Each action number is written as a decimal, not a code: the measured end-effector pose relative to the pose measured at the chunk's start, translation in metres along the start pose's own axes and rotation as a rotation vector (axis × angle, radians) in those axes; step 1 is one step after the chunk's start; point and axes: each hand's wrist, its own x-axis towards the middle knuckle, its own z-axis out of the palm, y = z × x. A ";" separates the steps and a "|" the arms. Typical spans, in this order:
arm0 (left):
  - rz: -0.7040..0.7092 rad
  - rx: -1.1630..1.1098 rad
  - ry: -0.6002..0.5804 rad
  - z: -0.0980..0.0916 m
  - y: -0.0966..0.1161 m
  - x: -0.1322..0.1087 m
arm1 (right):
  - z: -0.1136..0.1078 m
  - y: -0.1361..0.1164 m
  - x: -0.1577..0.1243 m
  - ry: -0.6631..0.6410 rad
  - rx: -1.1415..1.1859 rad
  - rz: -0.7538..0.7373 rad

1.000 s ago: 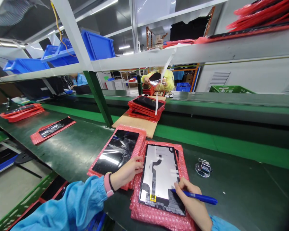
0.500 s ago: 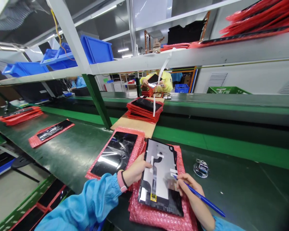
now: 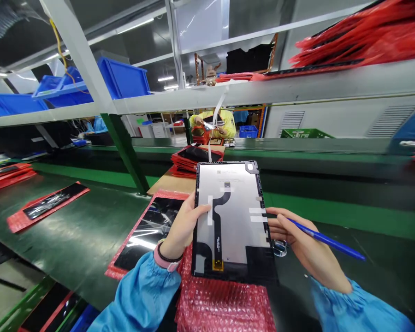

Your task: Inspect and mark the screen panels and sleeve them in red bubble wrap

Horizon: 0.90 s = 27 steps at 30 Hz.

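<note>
A tablet screen panel point(image 3: 237, 230), its silvery back towards me, is raised and tilted up in front of me. A black ribbon cable and several white tape strips lie on that back. My left hand point(image 3: 183, 226) grips the panel's left edge, thumb on the back face. At the right edge, the fingers of my right hand point(image 3: 307, 249) touch or support the panel. A blue pen point(image 3: 335, 243) is held in the same hand, its shaft pointing right; its tip is hidden. Red bubble-wrap sleeves point(image 3: 224, 306) lie stacked under the panel.
Left of the panel, a glossy black screen point(image 3: 147, 230) rests on red bubble wrap. More wrapped screens point(image 3: 181, 161) are stacked on a board behind. A small round metal object point(image 3: 280, 249) sits partly behind my right hand. A green post point(image 3: 124, 152) rises from the bench; a person in yellow works beyond.
The panel has been lifted off the bubble-wrap stack and tilted up towards me. My right hand has moved from the panel's back to its right edge, still with the pen.
</note>
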 end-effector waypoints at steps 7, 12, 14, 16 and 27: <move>0.089 -0.023 -0.025 0.011 0.016 0.003 | 0.015 -0.021 -0.005 0.103 -0.016 -0.098; 0.133 0.000 -0.050 0.012 0.011 0.004 | 0.020 -0.018 -0.002 0.146 -0.258 -0.282; 0.138 0.008 -0.056 0.013 0.008 0.004 | 0.019 -0.016 -0.001 0.179 -0.324 -0.311; 0.140 0.013 -0.056 0.012 0.005 0.004 | 0.018 -0.013 0.001 0.214 -0.363 -0.324; 0.474 0.536 0.062 0.003 -0.002 0.009 | 0.025 -0.008 0.014 0.133 0.126 -0.253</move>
